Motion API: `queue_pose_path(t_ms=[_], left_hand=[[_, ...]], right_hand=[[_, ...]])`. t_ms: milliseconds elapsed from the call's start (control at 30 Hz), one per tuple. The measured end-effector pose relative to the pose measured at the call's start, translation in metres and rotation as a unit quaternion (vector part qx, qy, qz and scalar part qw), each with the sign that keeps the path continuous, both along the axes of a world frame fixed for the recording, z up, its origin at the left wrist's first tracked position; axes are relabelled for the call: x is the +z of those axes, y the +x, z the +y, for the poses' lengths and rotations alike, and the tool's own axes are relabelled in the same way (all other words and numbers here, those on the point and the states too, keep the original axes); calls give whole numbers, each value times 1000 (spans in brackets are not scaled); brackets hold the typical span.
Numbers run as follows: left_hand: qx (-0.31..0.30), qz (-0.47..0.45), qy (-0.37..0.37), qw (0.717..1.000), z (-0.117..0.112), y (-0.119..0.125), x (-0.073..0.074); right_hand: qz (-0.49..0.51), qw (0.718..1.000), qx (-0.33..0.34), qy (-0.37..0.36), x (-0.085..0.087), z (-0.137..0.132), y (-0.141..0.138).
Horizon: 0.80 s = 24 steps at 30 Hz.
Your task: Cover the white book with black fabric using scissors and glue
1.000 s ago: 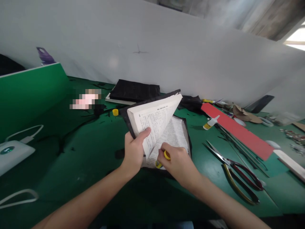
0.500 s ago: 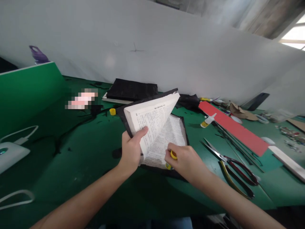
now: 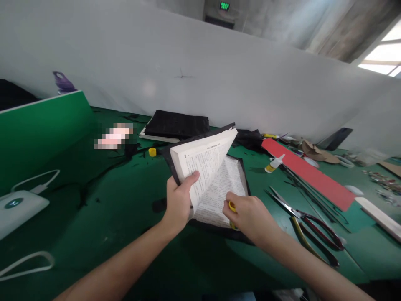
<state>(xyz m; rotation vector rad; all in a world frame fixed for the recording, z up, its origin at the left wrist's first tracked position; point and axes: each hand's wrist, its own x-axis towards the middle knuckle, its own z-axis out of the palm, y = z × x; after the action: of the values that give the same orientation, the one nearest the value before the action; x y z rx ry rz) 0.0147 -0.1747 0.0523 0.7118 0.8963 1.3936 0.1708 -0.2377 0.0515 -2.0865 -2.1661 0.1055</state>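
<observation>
The left hand (image 3: 179, 200) grips the lifted pages of the open book (image 3: 209, 175) on the counter (image 3: 119, 217); the right hand (image 3: 249, 215), closed around a yellow glue stick (image 3: 232, 207), rests at the book's near right corner.

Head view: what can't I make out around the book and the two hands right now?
- Yellow object in the right hand: fingers hide most of it.
- Book: print too small to read; the left hand covers its near left corner.
- Patch behind: pixelated.
- White strip: cut off by right edge.
</observation>
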Motion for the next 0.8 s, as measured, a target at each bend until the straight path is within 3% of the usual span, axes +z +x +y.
queue_pose_path(t_ms=[267,467,800], left_hand=[[-3,-18,-4,1000,1,1,-3],[20,-15,-27,999,1,2,-2],[28,-4,-44,999,0,-1,7]], right_hand=[[46,991,35,124,-11,4,-19],[115,968,67,211,-21,5,-38],[167,952,113,231,-24,8,-58]])
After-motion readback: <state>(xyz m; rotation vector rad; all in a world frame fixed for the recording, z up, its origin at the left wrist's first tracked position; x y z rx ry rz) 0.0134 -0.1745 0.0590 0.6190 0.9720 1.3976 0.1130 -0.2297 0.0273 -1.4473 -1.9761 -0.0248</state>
